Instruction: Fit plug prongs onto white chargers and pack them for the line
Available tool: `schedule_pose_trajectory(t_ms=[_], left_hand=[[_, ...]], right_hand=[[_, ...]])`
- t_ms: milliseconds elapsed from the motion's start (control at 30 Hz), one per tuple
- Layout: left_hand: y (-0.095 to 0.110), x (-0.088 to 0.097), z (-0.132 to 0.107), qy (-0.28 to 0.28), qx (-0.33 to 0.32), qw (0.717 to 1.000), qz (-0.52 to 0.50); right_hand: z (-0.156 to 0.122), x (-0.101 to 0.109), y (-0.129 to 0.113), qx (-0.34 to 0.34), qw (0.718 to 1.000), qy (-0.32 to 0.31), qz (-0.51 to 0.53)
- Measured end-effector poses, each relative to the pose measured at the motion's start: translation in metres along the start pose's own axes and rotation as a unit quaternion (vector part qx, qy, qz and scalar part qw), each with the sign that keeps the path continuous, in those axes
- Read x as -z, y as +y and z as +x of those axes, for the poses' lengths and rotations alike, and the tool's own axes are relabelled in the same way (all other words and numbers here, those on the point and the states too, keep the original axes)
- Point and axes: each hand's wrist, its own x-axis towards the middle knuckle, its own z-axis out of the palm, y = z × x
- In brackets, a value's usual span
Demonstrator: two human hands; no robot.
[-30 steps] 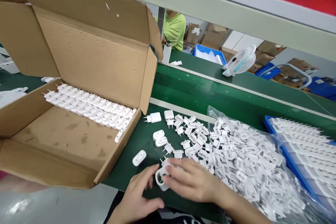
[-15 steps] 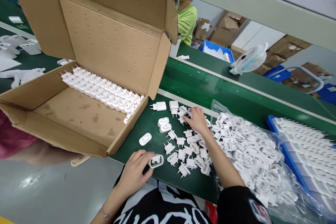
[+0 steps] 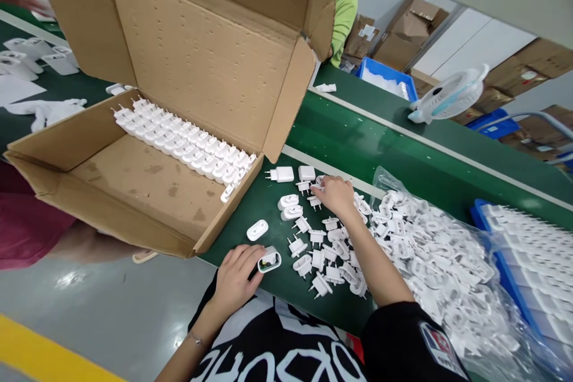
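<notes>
My left hand (image 3: 240, 274) is wrapped round a white charger housing (image 3: 270, 259) at the table's front edge. Its open end faces right and shows a circuit board inside. My right hand (image 3: 336, 194) reaches in among the loose white plug caps (image 3: 317, 237) with two pins, fingertips closed on a plug cap (image 3: 317, 188) at the back of the group. The fingers partly hide that cap. Between the hands and the box are a lone oval charger (image 3: 257, 230), two chargers (image 3: 290, 208) side by side, and a charger lying on its side (image 3: 282, 174).
An open cardboard box (image 3: 147, 191) on the left holds rows of white chargers (image 3: 188, 143). On the right lie a clear bag of plug caps (image 3: 430, 250) and a blue tray (image 3: 505, 274) of white parts. A fan (image 3: 450, 95) stands behind. Co-workers are at far left and back.
The view has shifted, so the scene sits slightly right. My right hand's fingers have drawn closer round a plug cap. At far left, another person's hand with a white part has appeared.
</notes>
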Motion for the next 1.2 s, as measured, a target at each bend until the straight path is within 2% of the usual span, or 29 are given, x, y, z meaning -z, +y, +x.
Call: schedule_pose_trajectory(t_ms=[100, 233, 567, 667, 733, 767, 800, 833, 867, 900, 933, 967, 1033, 1067, 1133, 1200], left_hand=[[0.001, 0.001, 0.001, 0.02, -0.012, 1.0, -0.002], [0.002, 0.001, 0.001, 0.014, -0.003, 1.0, -0.009], [0.003, -0.003, 0.005, 0.014, 0.013, 0.999, -0.032], [0.013, 0.013, 0.005, 0.012, 0.001, 0.993, -0.117], [0.015, 0.038, -0.001, 0.027, -0.015, 0.98, -0.194], [0.011, 0.055, -0.006, 0.056, -0.011, 0.976, -0.212], [0.003, 0.073, -0.012, 0.108, 0.009, 0.973, -0.203], [-0.01, 0.093, -0.018, 0.181, 0.045, 0.968, -0.167], [-0.028, 0.114, -0.024, 0.267, 0.103, 0.952, -0.108], [-0.051, 0.135, -0.029, 0.364, 0.173, 0.915, -0.03], [-0.078, 0.156, -0.033, 0.432, 0.237, 0.87, 0.037], [-0.107, 0.176, -0.034, 0.467, 0.297, 0.83, 0.068], [-0.167, 0.211, -0.03, 0.496, 0.397, 0.767, 0.094], [-0.194, 0.225, -0.025, 0.483, 0.436, 0.751, 0.115], [-0.234, 0.247, -0.01, 0.464, 0.455, 0.748, 0.134], [-0.255, 0.261, 0.011, 0.438, 0.431, 0.776, 0.143]], right_hand=[[-0.007, 0.002, -0.003, 0.004, 0.999, -0.029, -0.014], [-0.015, 0.001, -0.004, 0.004, 0.998, -0.064, -0.021], [-0.024, -0.005, 0.001, 0.01, 0.995, -0.095, -0.003], [-0.026, -0.005, 0.003, 0.022, 0.995, -0.099, 0.006], [-0.028, -0.003, 0.005, 0.027, 0.995, -0.099, 0.016], [-0.029, -0.003, 0.006, 0.025, 0.994, -0.103, 0.019], [-0.03, -0.003, 0.007, 0.019, 0.994, -0.11, 0.018], [-0.03, -0.003, 0.009, 0.012, 0.993, -0.119, 0.016], [-0.03, -0.003, 0.01, 0.004, 0.992, -0.129, 0.014], [-0.03, -0.004, 0.012, -0.002, 0.99, -0.141, 0.015], [-0.03, -0.005, 0.013, -0.004, 0.988, -0.151, 0.021], [-0.03, -0.007, 0.014, -0.003, 0.987, -0.158, 0.031], [-0.03, -0.011, 0.017, 0.004, 0.986, -0.161, 0.05], [-0.031, -0.013, 0.018, 0.008, 0.986, -0.157, 0.056], [-0.031, -0.019, 0.02, 0.013, 0.988, -0.138, 0.062], [-0.033, -0.022, 0.022, 0.016, 0.992, -0.103, 0.067]])
